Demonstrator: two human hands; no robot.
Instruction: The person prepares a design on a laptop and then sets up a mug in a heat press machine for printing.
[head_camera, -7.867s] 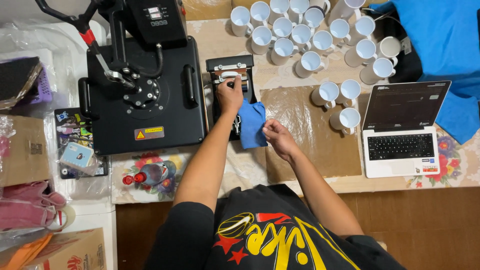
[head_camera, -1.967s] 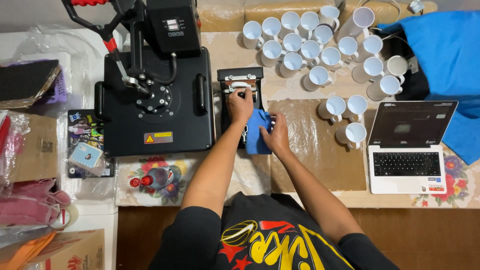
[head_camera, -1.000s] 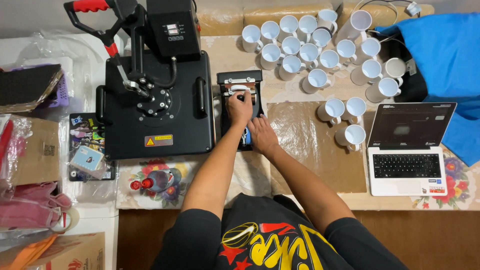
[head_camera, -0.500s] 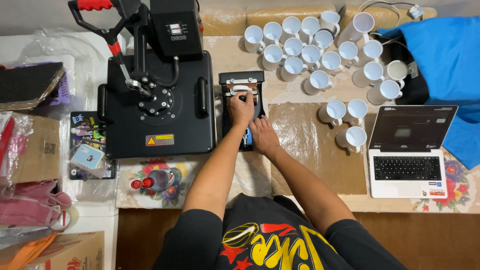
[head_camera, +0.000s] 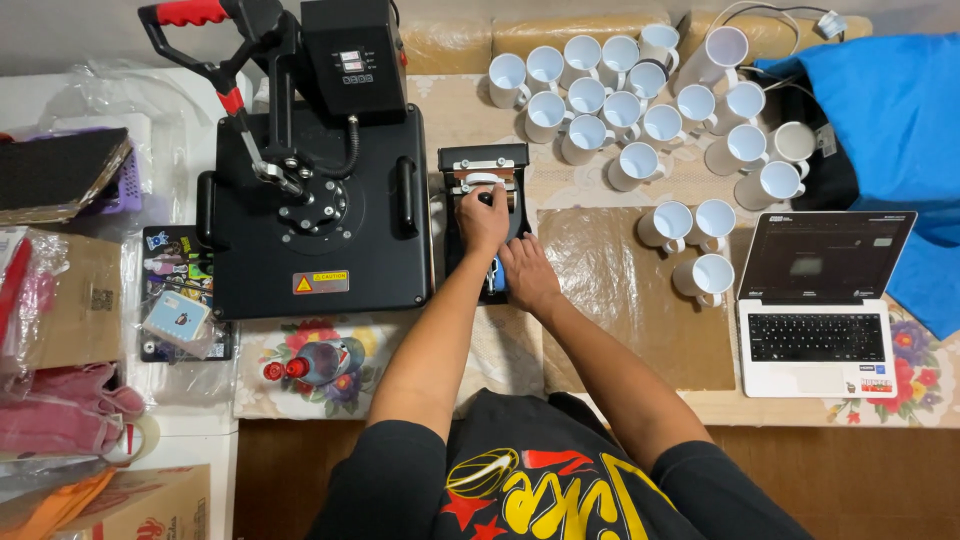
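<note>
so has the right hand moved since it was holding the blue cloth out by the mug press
Yes. The right hand has come in leftward against the small mug press, beside the left hand; little of the blue cloth now shows.

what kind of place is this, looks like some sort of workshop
Likely a small custom-printing workshop, perhaps home-run: a flat heat press, a small mug press under both hands, and many blank white mugs beside an open laptop.

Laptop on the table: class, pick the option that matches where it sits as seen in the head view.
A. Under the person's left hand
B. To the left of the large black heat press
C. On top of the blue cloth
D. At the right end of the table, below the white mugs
D: the open laptop lies at the right end of the table, just below the cluster of white mugs, apart from both hands.
</note>
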